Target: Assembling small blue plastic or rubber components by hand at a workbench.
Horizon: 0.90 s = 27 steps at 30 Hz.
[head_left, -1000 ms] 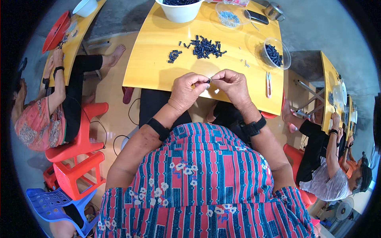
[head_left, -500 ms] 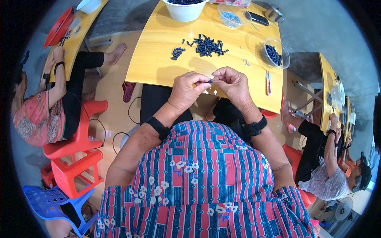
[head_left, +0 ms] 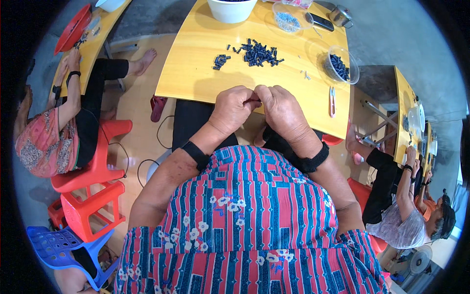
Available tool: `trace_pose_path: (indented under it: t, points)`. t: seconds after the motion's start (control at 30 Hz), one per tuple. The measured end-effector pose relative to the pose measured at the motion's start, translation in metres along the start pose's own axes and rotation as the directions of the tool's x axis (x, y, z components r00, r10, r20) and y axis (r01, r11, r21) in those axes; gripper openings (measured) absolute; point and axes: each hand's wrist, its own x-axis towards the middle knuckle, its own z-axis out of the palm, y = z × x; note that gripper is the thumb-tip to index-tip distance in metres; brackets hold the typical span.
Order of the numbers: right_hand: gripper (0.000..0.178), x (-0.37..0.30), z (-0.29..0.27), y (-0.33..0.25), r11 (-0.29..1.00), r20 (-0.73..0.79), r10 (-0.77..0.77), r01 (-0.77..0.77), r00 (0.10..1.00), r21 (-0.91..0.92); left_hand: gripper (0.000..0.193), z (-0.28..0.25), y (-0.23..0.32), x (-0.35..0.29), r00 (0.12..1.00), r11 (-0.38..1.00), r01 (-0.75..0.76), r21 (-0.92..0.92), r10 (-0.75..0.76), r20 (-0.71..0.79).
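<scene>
My left hand (head_left: 234,110) and my right hand (head_left: 284,111) meet at the near edge of the yellow table (head_left: 183,81). My left fingers are pinched round a small black part, mostly hidden between the hands. The right thumb and fingers press against it at the same spot; whether they hold a piece of their own is hidden. Beyond my hands lies a loose pile of short black tubular parts (head_left: 259,53), with a smaller cluster (head_left: 220,61) of them to its left.
At the right stand a clear bowl of black parts (head_left: 339,66) and red-handled thread snips (head_left: 332,102). Farther back are a white tub (head_left: 231,11), a clear dish of small bluish pieces (head_left: 287,21), a black phone-like object (head_left: 320,22) and a metal cup (head_left: 340,17). People sit at tables on both sides.
My right hand has turned over and closed in against the left, its knuckles now uppermost. The fingertips and the small black part, visible before, are now mostly covered.
</scene>
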Motion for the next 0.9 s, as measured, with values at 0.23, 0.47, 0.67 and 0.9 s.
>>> trace_pose_path:
  t: [0.23,0.47,0.67,0.9]
  points:
    - [0.022,0.002,-0.001,-0.004,0.990,0.081,-0.037,0.047,0.996,-0.131,0.013,0.004,-0.001,-0.001,0.998,0.994,-0.058,0.095,0.059,-0.002]
    - [0.031,-0.003,0.006,0.011,0.879,0.033,0.302,-0.292,0.953,0.378,0.015,0.003,-0.004,-0.004,0.959,0.924,0.283,-0.256,-0.262,0.112]
    - [0.019,-0.014,0.021,0.011,0.625,0.005,0.534,-0.399,0.846,0.671,0.011,0.000,-0.002,-0.004,0.945,0.805,0.321,-0.499,-0.303,0.120]
    - [0.011,-0.011,0.021,0.010,0.688,-0.049,0.497,-0.360,0.866,0.631,0.012,0.001,-0.008,-0.003,0.936,0.792,0.347,-0.503,-0.323,0.137]
